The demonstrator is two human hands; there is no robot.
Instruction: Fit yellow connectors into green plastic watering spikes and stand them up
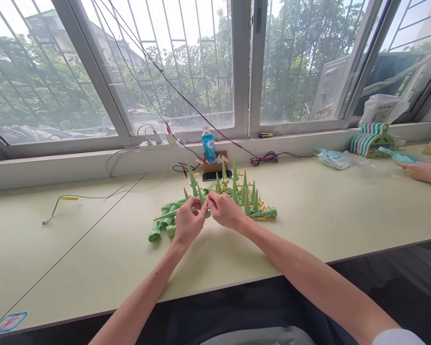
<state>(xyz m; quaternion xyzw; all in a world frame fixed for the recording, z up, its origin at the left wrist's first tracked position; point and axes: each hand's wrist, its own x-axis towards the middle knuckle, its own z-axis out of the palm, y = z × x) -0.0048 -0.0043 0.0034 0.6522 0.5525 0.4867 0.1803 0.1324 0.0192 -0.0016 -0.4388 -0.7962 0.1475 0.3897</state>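
- We have the slim, pale green plastic cone with a flared base (201, 196) between our two hands, pointing up, just in front of the pile on the pale cream surface (129, 249)
- Our left grip (188, 223) is closed on that cone, thumb and fingers low on its side
- Our right grip (224, 210) has its fingertips drawn together right beside the cone's lower part; we cannot tell whether they pinch the cone itself or some small part hidden behind them
- We judge the cone to be light and fairly stiff, a hollow moulded piece that should need only a gentle pinch
- The smooth taper may let our fingers slide toward the point, so we would take hold at the wide base, where the plastic looks thicker
- The narrow tip looks the weakest part, and we would keep sideways pressure off it
- The upright green plastic cones (246, 206) behind our right hand look narrow for their height; a brush from our knuckles could tip them
- The long green plastic spikes with ribbed round caps (154, 232) lie beside our left hand; we think they could roll if nudged, and the ribbed caps should give us the surest hold
- The small yellow plastic pieces (258, 219) lie loose around the cones and look light enough to scatter, so we would lift them singly with our fingertips
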